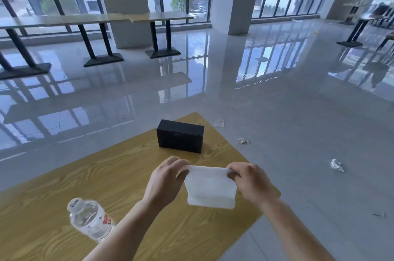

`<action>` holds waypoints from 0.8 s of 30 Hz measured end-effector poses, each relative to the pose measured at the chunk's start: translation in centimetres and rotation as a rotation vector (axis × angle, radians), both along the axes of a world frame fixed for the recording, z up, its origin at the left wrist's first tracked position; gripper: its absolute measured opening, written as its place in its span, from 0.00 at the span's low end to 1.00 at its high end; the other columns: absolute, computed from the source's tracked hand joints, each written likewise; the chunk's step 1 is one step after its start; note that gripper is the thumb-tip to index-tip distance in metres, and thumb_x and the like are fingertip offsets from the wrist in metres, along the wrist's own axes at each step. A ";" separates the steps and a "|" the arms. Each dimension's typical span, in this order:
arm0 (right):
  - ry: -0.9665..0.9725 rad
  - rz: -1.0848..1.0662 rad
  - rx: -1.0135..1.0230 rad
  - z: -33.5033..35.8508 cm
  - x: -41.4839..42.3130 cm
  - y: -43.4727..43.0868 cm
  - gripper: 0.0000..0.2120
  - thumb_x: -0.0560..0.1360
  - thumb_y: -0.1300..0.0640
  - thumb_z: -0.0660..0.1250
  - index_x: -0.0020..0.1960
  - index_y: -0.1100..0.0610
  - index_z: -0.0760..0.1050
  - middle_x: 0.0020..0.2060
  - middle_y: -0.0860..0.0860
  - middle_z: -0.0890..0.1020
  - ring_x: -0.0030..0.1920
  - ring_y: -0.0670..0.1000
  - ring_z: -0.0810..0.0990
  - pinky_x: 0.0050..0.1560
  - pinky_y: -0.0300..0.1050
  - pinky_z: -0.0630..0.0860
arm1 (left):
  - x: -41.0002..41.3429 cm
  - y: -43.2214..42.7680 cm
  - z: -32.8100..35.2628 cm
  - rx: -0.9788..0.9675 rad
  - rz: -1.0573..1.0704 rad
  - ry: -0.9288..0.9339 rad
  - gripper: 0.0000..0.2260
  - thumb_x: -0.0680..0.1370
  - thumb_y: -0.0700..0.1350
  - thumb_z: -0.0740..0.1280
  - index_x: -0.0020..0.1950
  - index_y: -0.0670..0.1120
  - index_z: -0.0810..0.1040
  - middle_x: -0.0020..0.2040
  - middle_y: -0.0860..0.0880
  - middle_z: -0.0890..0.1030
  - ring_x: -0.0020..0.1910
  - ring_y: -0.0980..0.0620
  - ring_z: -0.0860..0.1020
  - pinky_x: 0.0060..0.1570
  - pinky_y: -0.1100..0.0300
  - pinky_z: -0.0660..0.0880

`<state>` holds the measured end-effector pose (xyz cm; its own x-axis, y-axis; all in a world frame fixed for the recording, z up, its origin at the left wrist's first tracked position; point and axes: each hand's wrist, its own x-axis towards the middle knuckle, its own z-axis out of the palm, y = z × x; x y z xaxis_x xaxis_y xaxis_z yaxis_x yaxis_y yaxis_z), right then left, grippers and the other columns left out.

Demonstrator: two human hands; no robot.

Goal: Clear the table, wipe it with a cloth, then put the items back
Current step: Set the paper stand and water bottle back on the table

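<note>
Hands (165,177) (252,180), cloth (210,188) near right table (226,145) edge

You are working on a table (96,175) whose top shows a yellow wood-grain finish, smooth with a low sheen, and on it the black box (180,136) looks matt with a finely ribbed surface. The white cloth (210,188) reads as soft, matt fabric, smooth apart from its fold, while the bottle (89,218) is clear plastic, glossy and ridged. Beyond the table you have a floor (277,101) of pale polished tile, mirror-glossy, with scraps of crinkled clear film (336,165) lying on it.
</note>
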<state>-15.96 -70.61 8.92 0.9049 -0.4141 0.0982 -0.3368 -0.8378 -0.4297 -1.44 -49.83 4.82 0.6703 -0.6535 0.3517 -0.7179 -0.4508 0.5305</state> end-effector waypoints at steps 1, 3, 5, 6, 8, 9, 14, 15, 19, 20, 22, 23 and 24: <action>-0.006 -0.011 -0.006 -0.1 0.5 -0.9 0.03 0.75 0.57 0.67 0.42 0.52 0.75 0.34 0.44 0.80 0.37 0.47 0.77 0.37 0.46 0.75 | 0.7 -0.7 -0.5 0.007 0.032 0.028 0.13 0.79 0.48 0.69 0.63 0.54 0.77 0.57 0.58 0.77 0.48 0.57 0.78 0.44 0.65 0.75; -0.017 -0.047 -0.012 -0.1 1.6 -2.6 0.04 0.75 0.58 0.68 0.42 0.51 0.77 0.33 0.41 0.78 0.37 0.48 0.78 0.35 0.46 0.73 | 2.4 -1.7 -2.1 0.059 0.095 0.060 0.18 0.79 0.51 0.67 0.69 0.55 0.71 0.61 0.57 0.74 0.53 0.56 0.77 0.46 0.60 0.76; -0.021 -0.092 -0.024 -0.3 2.9 -4.0 0.04 0.74 0.58 0.69 0.42 0.51 0.76 0.32 0.42 0.77 0.38 0.51 0.79 0.35 0.45 0.70 | 4.4 -2.4 -4.4 0.164 0.141 0.070 0.20 0.79 0.52 0.66 0.70 0.52 0.70 0.63 0.53 0.73 0.58 0.52 0.75 0.48 0.58 0.76; -0.025 -0.118 -0.030 -0.4 3.5 -4.7 0.04 0.73 0.58 0.69 0.42 0.52 0.76 0.32 0.44 0.78 0.39 0.53 0.79 0.34 0.45 0.71 | 5.4 -2.7 -5.6 0.219 0.166 0.077 0.20 0.79 0.52 0.66 0.70 0.51 0.69 0.63 0.51 0.73 0.59 0.50 0.74 0.49 0.57 0.76; -0.024 -0.174 -0.044 -0.4 4.7 -5.9 0.03 0.73 0.58 0.69 0.42 0.55 0.75 0.34 0.50 0.81 0.39 0.58 0.79 0.35 0.47 0.73 | 7.4 -3.4 -8.0 0.325 0.223 0.073 0.22 0.78 0.53 0.66 0.70 0.49 0.69 0.65 0.47 0.73 0.61 0.46 0.74 0.55 0.54 0.75; -0.022 -0.203 -0.055 -0.5 5.3 -6.5 0.03 0.73 0.58 0.69 0.42 0.55 0.75 0.34 0.52 0.81 0.39 0.60 0.79 0.35 0.48 0.74 | 8.3 -3.8 -9.2 0.382 0.254 0.068 0.23 0.78 0.54 0.65 0.71 0.48 0.68 0.67 0.45 0.73 0.63 0.45 0.72 0.59 0.51 0.73; -0.053 -0.317 -0.108 -0.8 8.3 -9.1 0.05 0.74 0.57 0.69 0.42 0.58 0.77 0.33 0.56 0.82 0.39 0.64 0.79 0.35 0.50 0.74 | 11.9 -6.1 -14.4 0.631 0.399 0.242 0.29 0.80 0.62 0.54 0.78 0.52 0.55 0.79 0.42 0.56 0.78 0.40 0.49 0.72 0.33 0.49; -0.061 -0.327 -0.114 -0.9 9.0 -9.6 0.05 0.74 0.58 0.69 0.42 0.59 0.78 0.34 0.57 0.82 0.39 0.65 0.80 0.36 0.51 0.75 | 12.3 -6.5 -15.0 0.649 0.424 0.276 0.29 0.80 0.62 0.52 0.79 0.53 0.52 0.79 0.42 0.54 0.79 0.40 0.46 0.71 0.31 0.46; -0.118 -0.384 -0.108 -1.2 11.0 -11.3 0.07 0.74 0.59 0.71 0.46 0.64 0.79 0.39 0.64 0.83 0.43 0.68 0.80 0.42 0.57 0.78 | 12.8 -8.1 -16.7 0.684 0.512 0.364 0.31 0.80 0.62 0.50 0.80 0.54 0.47 0.81 0.44 0.46 0.78 0.39 0.40 0.68 0.27 0.41; -0.126 -0.391 -0.105 -1.3 11.3 -11.8 0.08 0.74 0.59 0.71 0.47 0.65 0.79 0.39 0.64 0.83 0.43 0.69 0.80 0.43 0.58 0.78 | 12.8 -8.5 -17.0 0.690 0.530 0.374 0.31 0.79 0.63 0.49 0.80 0.54 0.46 0.81 0.44 0.44 0.78 0.39 0.38 0.68 0.26 0.39; -0.122 -0.393 -0.115 -1.7 11.9 -12.9 0.08 0.74 0.59 0.71 0.47 0.65 0.79 0.40 0.65 0.83 0.43 0.69 0.80 0.43 0.58 0.77 | 12.6 -9.2 -17.8 0.699 0.566 0.384 0.33 0.78 0.66 0.44 0.80 0.54 0.43 0.80 0.43 0.40 0.77 0.39 0.34 0.67 0.27 0.35; -0.122 -0.386 -0.120 -1.9 12.1 -13.4 0.08 0.74 0.59 0.71 0.47 0.65 0.79 0.40 0.65 0.83 0.43 0.69 0.80 0.43 0.58 0.76 | 12.5 -9.3 -18.2 0.708 0.584 0.375 0.34 0.78 0.67 0.42 0.80 0.54 0.41 0.80 0.43 0.39 0.77 0.39 0.34 0.66 0.28 0.34; -0.126 -0.377 -0.119 -2.1 12.4 -13.8 0.09 0.74 0.59 0.71 0.47 0.66 0.79 0.40 0.65 0.83 0.43 0.69 0.80 0.43 0.57 0.76 | 12.4 -9.3 -18.5 0.719 0.601 0.359 0.34 0.77 0.68 0.40 0.80 0.54 0.40 0.80 0.44 0.39 0.77 0.39 0.34 0.67 0.28 0.33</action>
<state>-3.58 -84.43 6.78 0.6701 -0.6930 0.2658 -0.5800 -0.7124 -0.3950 10.95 -59.18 -13.66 0.9479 -0.1499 -0.2810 -0.1170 -0.9845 0.1304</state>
